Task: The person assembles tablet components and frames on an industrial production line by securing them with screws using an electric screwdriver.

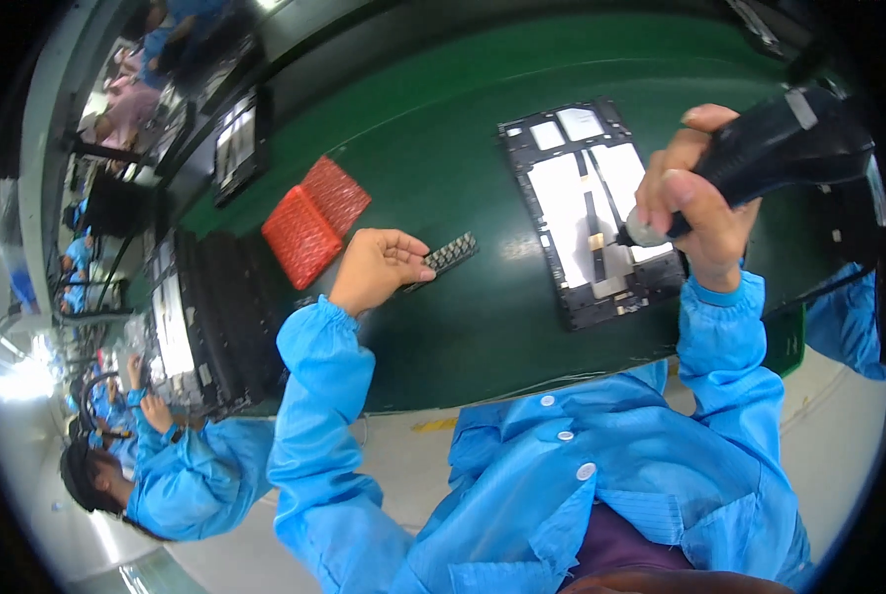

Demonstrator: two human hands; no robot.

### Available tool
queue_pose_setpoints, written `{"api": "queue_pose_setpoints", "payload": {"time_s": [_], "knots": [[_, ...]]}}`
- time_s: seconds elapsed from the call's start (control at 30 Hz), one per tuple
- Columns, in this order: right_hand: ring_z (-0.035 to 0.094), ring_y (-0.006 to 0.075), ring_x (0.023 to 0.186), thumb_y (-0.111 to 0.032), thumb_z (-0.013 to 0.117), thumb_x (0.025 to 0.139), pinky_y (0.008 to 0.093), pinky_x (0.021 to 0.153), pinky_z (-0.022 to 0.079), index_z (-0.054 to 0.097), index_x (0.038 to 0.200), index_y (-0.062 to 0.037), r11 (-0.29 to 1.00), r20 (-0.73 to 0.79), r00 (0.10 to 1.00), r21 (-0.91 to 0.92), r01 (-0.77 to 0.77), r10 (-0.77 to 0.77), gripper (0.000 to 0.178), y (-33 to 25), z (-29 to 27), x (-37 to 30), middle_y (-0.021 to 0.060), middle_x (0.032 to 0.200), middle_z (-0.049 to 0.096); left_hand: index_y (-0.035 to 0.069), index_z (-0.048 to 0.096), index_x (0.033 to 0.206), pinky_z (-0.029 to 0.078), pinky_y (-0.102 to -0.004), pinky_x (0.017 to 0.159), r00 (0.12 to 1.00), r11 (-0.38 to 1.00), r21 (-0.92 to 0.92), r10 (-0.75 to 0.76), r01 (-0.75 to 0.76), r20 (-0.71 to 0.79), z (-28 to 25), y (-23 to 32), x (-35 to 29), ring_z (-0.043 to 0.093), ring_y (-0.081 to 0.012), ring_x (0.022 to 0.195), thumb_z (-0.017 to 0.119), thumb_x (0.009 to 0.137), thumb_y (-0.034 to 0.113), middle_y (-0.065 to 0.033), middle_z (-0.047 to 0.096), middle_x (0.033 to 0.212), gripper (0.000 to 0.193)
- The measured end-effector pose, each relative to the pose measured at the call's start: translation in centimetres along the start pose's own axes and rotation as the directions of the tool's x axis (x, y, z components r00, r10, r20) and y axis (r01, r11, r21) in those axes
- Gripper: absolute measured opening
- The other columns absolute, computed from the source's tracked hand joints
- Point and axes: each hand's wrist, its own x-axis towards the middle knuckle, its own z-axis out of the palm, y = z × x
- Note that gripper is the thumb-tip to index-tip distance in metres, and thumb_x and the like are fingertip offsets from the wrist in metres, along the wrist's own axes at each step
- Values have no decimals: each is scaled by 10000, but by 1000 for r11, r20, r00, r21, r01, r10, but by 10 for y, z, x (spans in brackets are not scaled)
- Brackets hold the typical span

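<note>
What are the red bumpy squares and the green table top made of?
The red squares look like moulded plastic trays: matte, with a fine grid of tiny pockets. The green table top looks like a smooth rubbery or vinyl mat; it shows soft glare, so I can't be sure.

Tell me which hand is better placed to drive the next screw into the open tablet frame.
Right, probably. The right hand grips the black electric screwdriver, its tip down at the open tablet frame. The left hand rests apart, fingers at the small grey screw tray.

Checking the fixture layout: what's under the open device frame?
The open device frame lies flat on the green belt; nothing else shows beneath it. The right hand and black electric screwdriver cover its right edge.
</note>
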Motion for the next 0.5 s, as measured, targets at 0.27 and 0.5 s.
{"api": "queue_pose_setpoints", "payload": {"time_s": [0.27,0.5], "knots": [[582,138,515,-3,645,778,257,491,488,469,1137,5,996,18,999,68,50,-52,400,0,7,6,62,656,589,-7,641,755,500,-334,617,920,728,658,368,-193,-137,33,8,-8,638,-303,635,707,672,21,-179,627,670,110],[577,123,518,25,642,772,236,476,466,459,1142,25,998,-1,999,49,36,-36,412,-5,7,4,61,659,590,-26,619,803,491,-275,693,816,734,538,561,-413,-139,24,17,-23,635,-168,773,680,741,1,-120,653,859,90]]}}
